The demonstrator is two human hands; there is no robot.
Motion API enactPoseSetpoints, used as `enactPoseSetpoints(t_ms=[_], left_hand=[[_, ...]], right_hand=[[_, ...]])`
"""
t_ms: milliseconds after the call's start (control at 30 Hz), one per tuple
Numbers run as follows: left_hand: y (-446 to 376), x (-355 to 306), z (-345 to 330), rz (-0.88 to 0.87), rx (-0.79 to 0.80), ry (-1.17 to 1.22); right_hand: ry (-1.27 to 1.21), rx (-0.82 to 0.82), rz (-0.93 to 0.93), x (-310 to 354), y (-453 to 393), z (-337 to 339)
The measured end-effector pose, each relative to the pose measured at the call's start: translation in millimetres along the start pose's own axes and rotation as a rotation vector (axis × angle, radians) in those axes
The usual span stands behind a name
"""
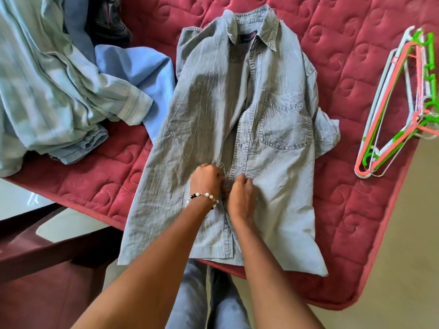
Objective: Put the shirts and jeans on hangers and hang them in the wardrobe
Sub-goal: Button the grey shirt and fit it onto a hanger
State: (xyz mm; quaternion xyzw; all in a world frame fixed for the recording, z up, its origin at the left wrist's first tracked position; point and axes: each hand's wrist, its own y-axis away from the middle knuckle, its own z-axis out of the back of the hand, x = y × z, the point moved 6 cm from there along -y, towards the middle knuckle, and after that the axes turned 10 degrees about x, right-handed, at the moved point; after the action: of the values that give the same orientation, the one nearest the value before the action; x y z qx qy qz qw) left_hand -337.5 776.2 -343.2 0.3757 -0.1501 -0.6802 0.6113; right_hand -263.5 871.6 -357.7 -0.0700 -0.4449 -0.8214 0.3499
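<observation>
A pale denim shirt (268, 119) lies flat and face up on the red quilted mattress (344, 222), collar away from me. My left hand (206, 180), with a bead bracelet at the wrist, and my right hand (241, 193) sit side by side on the shirt's front placket, low on the shirt. Fingers of both hands are curled and pinch the placket edges. A bundle of plastic hangers (401, 110) in green, coral and white lies at the mattress's right edge.
A heap of light blue and striped clothes (59, 86) covers the mattress's left side, with a dark garment (111, 17) behind it. A dark wooden bed frame (47, 245) is at lower left. Beige floor (403, 257) lies to the right.
</observation>
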Motion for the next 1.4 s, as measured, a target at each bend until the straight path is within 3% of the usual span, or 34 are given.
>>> enactPoseSetpoints(t_ms=[100, 233, 467, 600, 800, 1033, 1200, 1400], left_hand=[[-7, 3, -3, 0.063, 0.067, 0.029], [-16, 8, -6, 0.132, 0.169, 0.129], [-4, 24, -14, 0.236, 0.117, 0.205], [-5, 27, -14, 0.183, 0.104, 0.246], [-5, 15, -19, 0.066, 0.097, 0.345], [0, 8, -16, -0.025, 0.095, 0.385], [0, 6, -17, -0.02, 0.1, 0.371], [3, 3, -14, -0.013, 0.069, 0.276]], right_hand=[[0.023, 0.017, -0.044, 3, -6, 4], [0.165, -0.077, -0.114, 2, -7, 5], [0.229, -0.095, -0.171, 2, -7, -4], [0.133, -0.123, -0.144, -3, -9, -4], [-0.371, -0.234, 0.034, -19, 4, 3], [-0.304, -0.325, 0.212, -7, 16, 11], [-0.228, -0.269, 0.244, -7, 16, 14], [-0.423, 0.043, 0.124, -22, -1, 17]])
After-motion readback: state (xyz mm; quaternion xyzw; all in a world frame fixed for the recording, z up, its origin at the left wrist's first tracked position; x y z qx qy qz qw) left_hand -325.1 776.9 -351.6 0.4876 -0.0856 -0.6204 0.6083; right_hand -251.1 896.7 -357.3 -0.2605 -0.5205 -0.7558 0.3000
